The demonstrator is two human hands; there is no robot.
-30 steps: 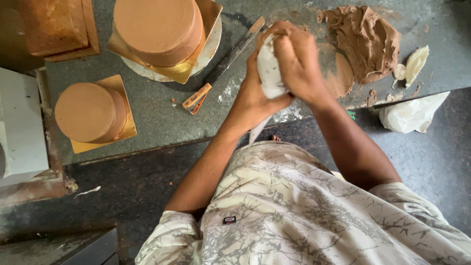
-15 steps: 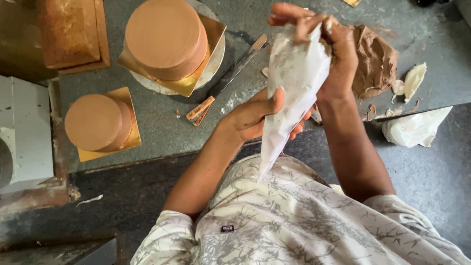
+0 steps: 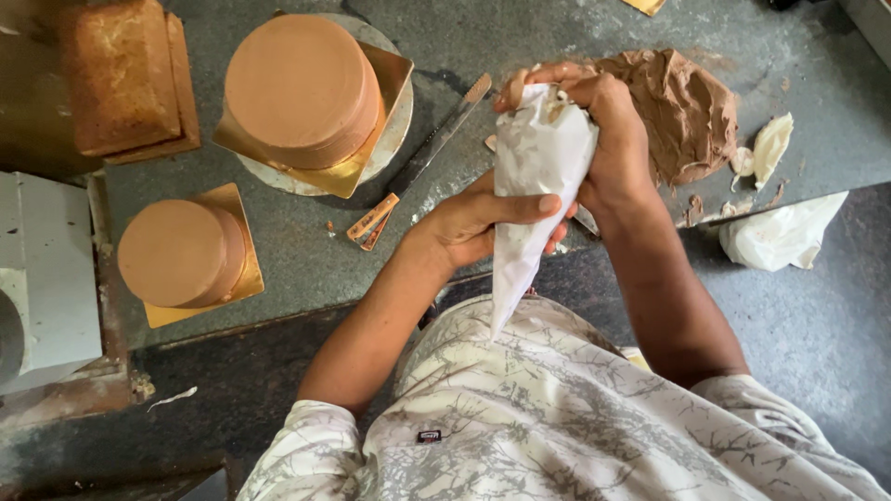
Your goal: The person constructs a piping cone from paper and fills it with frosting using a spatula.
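Both hands hold a white paper piping cone [image 3: 534, 186] over the front edge of the grey stone counter [image 3: 306, 260], its tip pointing down toward my shirt. My left hand [image 3: 473, 223] wraps the cone's middle with the thumb across it. My right hand [image 3: 603, 139] grips the cone's wide top, which shows brown cream inside. A mound of brown chocolate cream [image 3: 682, 107] lies on the counter just behind my right hand.
A tall brown frosted cake [image 3: 302, 88] sits on a gold board atop a round turntable. A smaller brown cake [image 3: 181, 250] stands on a gold board at left. A palette knife [image 3: 422, 158] lies between them and me. A sponge loaf [image 3: 116, 79] lies far left; white paper [image 3: 780, 232] right.
The cone went from bunched between both hands to stretched out long. The right hand lifted its top, then lowered and closed over it, while the left hand slid to its middle.
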